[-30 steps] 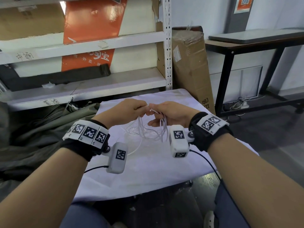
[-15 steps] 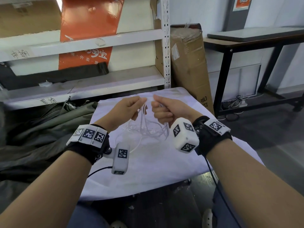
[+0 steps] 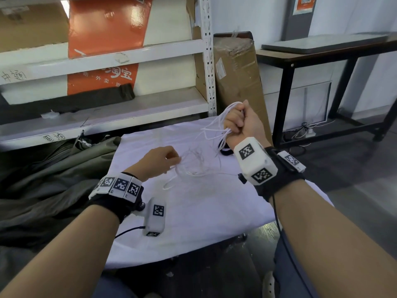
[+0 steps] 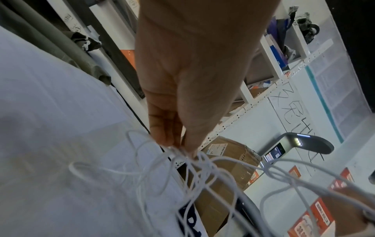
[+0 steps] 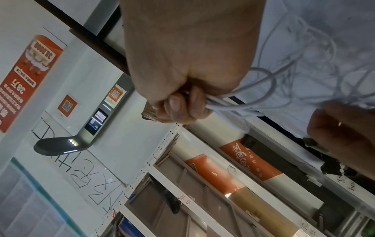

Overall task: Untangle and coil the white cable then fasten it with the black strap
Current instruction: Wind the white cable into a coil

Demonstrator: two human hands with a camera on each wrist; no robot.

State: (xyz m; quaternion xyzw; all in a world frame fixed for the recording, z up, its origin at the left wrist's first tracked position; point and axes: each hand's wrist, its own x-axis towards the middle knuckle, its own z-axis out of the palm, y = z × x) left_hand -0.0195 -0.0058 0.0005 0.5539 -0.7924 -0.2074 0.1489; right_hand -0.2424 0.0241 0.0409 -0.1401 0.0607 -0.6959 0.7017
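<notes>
The thin white cable [image 3: 211, 130] is a loose tangle strung between my two hands above the white cloth. My right hand [image 3: 238, 119] is raised at the far right of the cloth, fist curled round a bunch of cable loops [image 5: 233, 102]. My left hand [image 3: 165, 160] sits lower, mid-cloth, pinching several strands [image 4: 182, 150] between thumb and fingertips. Blurred loops [image 3: 195, 162] sag between the hands. The black strap [image 3: 225, 150] lies on the cloth under my right wrist, partly hidden by the wrist camera.
The white cloth [image 3: 193, 211] covers a small table. Behind it stands a white metal shelf [image 3: 107, 108]. A tall cardboard box [image 3: 236, 78] leans at the back right, beside a black-framed desk [image 3: 322, 61]. Grey-green fabric [image 3: 53, 168] is heaped to the left.
My hands have drawn apart. The right hand rose and moved right with its bunch of loops. The left hand dropped toward the cloth, stretching the tangle out.
</notes>
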